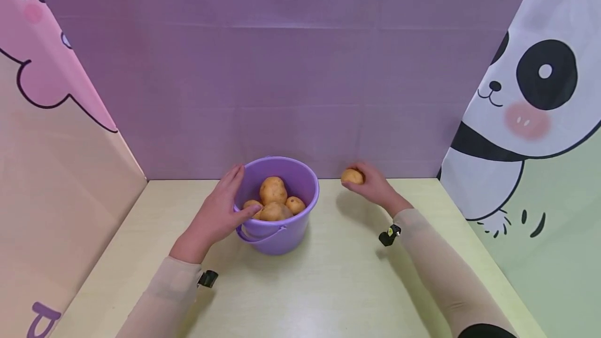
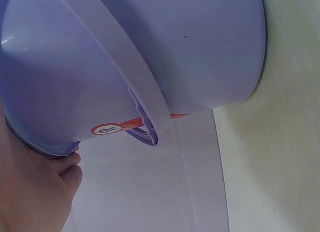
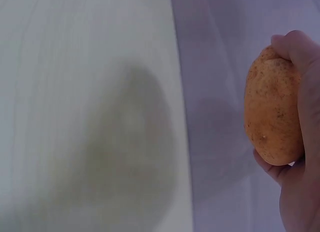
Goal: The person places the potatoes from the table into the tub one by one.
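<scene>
A purple bucket stands upright on the table, its handle hanging down at the front. Inside lie several potatoes. My left hand holds the bucket's left rim, the thumb lying over the edge toward the potatoes. From the left wrist, the bucket wall fills much of the view and the hand is at its rim. To the right of the bucket, my right hand grips another potato, held above the table. The right wrist view shows this potato between thumb and fingers.
The pale wooden table meets a purple backdrop right behind the bucket. A pink cartoon panel rises at the left and a panda panel at the right. The right hand's shadow falls on the tabletop.
</scene>
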{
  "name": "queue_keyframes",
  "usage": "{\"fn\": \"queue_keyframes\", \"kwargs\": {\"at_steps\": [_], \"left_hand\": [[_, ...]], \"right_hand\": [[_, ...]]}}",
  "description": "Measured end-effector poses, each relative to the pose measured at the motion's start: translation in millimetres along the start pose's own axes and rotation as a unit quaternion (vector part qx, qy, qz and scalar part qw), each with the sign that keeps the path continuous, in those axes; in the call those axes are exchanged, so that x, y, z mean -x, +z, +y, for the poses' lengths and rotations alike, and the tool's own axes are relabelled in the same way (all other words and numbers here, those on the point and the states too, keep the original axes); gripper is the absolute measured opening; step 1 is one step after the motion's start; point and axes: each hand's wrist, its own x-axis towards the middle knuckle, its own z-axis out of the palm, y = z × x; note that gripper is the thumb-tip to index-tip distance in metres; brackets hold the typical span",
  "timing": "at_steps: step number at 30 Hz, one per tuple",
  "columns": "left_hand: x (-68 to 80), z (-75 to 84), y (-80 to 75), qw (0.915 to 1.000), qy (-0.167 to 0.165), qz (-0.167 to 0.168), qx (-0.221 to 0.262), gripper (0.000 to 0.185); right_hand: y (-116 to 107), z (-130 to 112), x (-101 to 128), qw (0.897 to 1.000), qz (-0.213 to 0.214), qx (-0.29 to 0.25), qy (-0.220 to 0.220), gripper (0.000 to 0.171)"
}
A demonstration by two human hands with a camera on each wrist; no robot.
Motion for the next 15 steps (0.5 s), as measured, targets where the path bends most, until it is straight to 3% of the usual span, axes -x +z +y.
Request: {"fn": "queue_keyframes", "kwargs": {"at_steps": [15], "left_hand": [[0.6, -0.1, -0.3, 1.0000, -0.004, -0.004, -0.002, 0.109]], "right_hand": [[-14.9, -55.5, -7.0, 0.997, -0.034, -0.055, -0.042, 0.043]]}}
